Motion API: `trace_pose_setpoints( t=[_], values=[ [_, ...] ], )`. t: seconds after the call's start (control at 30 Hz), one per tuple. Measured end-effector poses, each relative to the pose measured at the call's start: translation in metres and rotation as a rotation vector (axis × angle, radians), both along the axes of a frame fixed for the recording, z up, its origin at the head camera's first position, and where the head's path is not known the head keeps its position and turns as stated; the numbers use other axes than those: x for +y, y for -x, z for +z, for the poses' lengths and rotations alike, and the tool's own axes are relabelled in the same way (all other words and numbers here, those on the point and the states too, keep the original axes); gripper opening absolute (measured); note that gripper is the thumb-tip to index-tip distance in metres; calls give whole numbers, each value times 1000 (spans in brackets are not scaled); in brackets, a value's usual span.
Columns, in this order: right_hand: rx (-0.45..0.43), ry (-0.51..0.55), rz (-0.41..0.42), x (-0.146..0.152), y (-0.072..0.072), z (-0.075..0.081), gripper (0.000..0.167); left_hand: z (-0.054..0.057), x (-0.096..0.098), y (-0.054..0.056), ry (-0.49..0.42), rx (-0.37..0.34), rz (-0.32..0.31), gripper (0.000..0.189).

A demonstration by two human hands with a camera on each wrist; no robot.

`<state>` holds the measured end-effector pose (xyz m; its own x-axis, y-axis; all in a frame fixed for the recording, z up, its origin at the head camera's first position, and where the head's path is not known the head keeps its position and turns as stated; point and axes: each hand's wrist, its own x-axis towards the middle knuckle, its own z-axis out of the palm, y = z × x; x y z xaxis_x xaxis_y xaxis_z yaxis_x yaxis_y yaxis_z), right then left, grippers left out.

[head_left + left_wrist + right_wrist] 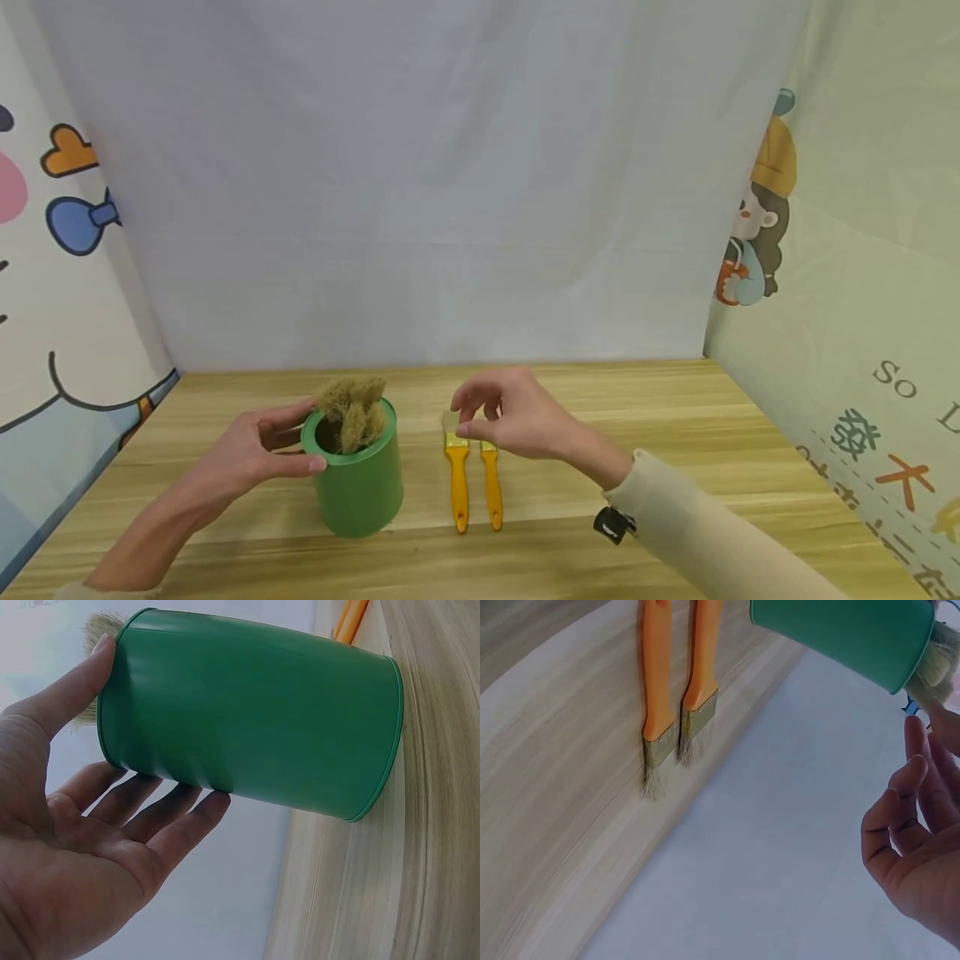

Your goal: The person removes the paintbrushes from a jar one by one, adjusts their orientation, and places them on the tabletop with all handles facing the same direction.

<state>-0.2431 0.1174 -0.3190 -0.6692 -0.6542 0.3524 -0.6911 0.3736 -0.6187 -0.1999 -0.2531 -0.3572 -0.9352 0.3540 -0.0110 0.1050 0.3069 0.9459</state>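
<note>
A green can [360,497] stands upright on the table, and straw-coloured bristly tufts [352,408] stick out of its top. My left hand [238,454] holds the can near its rim, with the thumb on the near side and the fingers round the far side. Two paintbrushes [459,487] with orange handles lie side by side to the right of the can, bristles pointing away from me. Over their bristle ends hovers my right hand [525,417], fingers loosely bent and nothing between them. The right wrist view shows both brushes [658,682] apart from that hand.
The wooden table [600,500] ends at a pale cloth backdrop [450,208]. Printed cloths hang at the left [67,292] and right [847,333]. A small black object [615,525] is by the right cuff.
</note>
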Motion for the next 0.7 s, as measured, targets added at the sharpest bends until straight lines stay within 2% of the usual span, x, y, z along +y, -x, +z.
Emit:
trace_pose_setpoints(
  t=[0.37,0.7],
  values=[
    [-24,25,60,-20,-14,0,17,0,1,0,-4,6,-3,90],
    [-41,29,69,-32,-17,-7,19,-2,1,1,3,14,2,90]
  ],
)
